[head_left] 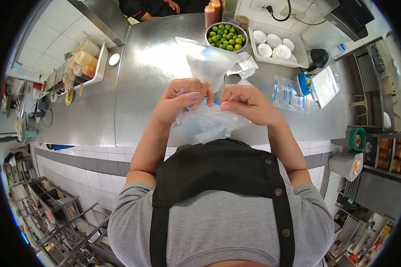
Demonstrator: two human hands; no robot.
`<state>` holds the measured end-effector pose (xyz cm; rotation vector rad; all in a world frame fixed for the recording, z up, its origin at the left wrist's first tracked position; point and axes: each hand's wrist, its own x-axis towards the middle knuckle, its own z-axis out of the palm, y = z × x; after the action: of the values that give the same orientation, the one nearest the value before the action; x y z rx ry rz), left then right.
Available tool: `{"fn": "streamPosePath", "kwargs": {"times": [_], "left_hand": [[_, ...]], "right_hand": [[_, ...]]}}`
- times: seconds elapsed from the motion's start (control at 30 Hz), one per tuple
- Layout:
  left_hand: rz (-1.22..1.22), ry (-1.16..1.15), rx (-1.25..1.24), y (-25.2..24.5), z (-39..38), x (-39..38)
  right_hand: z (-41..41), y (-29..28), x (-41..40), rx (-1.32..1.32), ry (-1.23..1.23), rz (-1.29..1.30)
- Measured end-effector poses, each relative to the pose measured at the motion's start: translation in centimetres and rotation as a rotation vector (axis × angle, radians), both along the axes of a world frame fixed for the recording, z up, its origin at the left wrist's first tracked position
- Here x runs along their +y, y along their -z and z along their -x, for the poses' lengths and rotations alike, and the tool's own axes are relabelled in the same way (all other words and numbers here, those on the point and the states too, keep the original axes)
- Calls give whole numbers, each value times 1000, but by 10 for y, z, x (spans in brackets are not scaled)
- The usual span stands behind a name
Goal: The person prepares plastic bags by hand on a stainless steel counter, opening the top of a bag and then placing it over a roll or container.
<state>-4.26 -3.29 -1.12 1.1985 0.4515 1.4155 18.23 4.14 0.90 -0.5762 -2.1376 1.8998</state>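
My left hand point(183, 100) and my right hand point(247, 103) are close together over the front of a stainless steel counter point(147, 110). Between them is a translucent plastic bag point(210, 123) with blue print, crumpled near my apron. The fingers of my left hand are curled around part of its gathered plastic. My right thumb and forefinger pinch its edge. Just beyond my hands, another whitish plastic bag point(210, 63) rises from the counter; whether the two are joined I cannot tell. Paper slips point(243, 66) with writing lie to its right.
Behind stand a steel bowl of green limes point(226, 37), sauce bottles point(210, 16) and a white basket point(304, 61) of small white dishes. At right are a blue tape dispenser point(303, 84) and flat plastic bags point(289, 95). Bottles point(87, 59) fill a left basket. Another person point(147, 8) stands across the counter.
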Motion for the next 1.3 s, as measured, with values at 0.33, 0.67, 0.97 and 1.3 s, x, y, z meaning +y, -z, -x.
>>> {"fn": "streamPosePath", "kwargs": {"times": [0.33,0.67,0.97,1.3], "left_hand": [[234,-185,615,-16,31,-1],[-28,-493,969,-55,54,23],[287,-395,684,-15,65,86],[620,-220,279,75,69,97]], "right_hand": [[-15,-4,14,313,89,152],[30,-9,22,425,533,-148],[52,21,48,110,770,-108],[68,102,79,52,733,259]]}}
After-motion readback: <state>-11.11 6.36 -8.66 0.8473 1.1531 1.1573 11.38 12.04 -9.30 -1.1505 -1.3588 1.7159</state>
